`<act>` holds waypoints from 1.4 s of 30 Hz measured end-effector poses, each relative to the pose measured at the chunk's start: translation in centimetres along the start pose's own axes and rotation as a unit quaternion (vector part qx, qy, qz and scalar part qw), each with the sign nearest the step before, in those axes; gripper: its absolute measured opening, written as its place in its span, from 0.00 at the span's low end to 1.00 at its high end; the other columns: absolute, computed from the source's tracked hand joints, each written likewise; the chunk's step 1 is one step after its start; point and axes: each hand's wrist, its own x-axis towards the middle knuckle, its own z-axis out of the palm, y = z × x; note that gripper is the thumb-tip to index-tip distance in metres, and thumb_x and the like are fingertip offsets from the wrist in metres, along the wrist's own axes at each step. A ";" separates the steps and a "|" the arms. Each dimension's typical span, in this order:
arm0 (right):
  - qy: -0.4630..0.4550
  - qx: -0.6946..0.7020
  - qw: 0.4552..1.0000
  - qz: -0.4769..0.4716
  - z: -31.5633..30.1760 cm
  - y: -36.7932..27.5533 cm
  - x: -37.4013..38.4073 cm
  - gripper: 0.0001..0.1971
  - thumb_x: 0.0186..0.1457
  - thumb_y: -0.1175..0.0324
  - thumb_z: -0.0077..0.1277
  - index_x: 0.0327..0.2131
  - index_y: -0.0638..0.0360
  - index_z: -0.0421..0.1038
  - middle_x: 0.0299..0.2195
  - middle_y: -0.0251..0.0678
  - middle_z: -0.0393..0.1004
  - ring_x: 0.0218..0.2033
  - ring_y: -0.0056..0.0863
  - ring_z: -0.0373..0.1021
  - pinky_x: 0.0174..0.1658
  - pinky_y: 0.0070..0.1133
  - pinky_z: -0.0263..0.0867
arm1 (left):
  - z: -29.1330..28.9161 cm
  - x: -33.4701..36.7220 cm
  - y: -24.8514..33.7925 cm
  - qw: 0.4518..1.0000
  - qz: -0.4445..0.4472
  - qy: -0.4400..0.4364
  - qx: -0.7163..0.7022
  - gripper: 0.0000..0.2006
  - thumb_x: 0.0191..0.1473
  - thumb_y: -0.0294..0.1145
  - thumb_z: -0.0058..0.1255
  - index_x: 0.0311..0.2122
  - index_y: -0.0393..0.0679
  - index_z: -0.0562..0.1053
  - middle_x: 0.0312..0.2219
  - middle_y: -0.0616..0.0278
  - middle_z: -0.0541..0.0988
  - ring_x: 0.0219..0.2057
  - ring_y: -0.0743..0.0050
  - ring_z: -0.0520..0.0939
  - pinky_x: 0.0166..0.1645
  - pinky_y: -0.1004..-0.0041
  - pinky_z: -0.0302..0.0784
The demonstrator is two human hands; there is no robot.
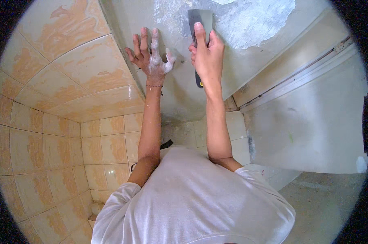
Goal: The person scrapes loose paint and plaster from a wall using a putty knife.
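One putty knife (205,18) is at the upper centre of the frame, blade toward the top edge. The right grip (208,51) is wrapped around its dark handle (198,79), thumb along it. At upper left of centre, the left grip (150,59) is spread over the grey surface (180,95), white residue (155,60) on thumb and forefinger. Orange-patterned tiles (66,73) fill the frame's left.

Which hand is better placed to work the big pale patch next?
Probably the right hand: it grips the scraper, blade near the big pale patch; the left hand holds no tool.
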 end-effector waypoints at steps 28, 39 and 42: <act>0.033 -0.048 0.996 -0.069 0.3 -1.0 1.0 0.29 0.67 0.45 0.46 0.26 0.66 0.69 0.13 0.37 0.69 0.16 0.28 0.69 0.24 0.30 0.64 | 0.2 -0.3 -0.3 1.000 -0.006 0.011 -0.003 0.33 0.50 0.53 0.48 0.64 0.60 0.71 0.67 0.66 0.65 0.70 0.60 0.57 0.73 0.46 0.35; 0.027 -0.034 0.998 -0.044 0.6 0.1 0.6 0.29 0.67 0.45 0.46 0.26 0.66 0.69 0.14 0.38 0.71 0.17 0.31 0.71 0.26 0.31 0.65 | 0.2 0.1 -0.2 1.000 -0.013 0.019 0.000 0.34 0.48 0.52 0.50 0.63 0.61 0.71 0.67 0.68 0.66 0.70 0.62 0.58 0.74 0.49 0.36; 0.033 -0.032 0.998 -0.040 0.6 -0.1 0.6 0.29 0.67 0.45 0.46 0.27 0.66 0.70 0.15 0.40 0.71 0.17 0.32 0.71 0.27 0.32 0.65 | 0.3 0.1 0.1 1.000 -0.008 0.026 0.002 0.34 0.48 0.51 0.50 0.63 0.61 0.71 0.66 0.68 0.66 0.70 0.62 0.58 0.74 0.49 0.37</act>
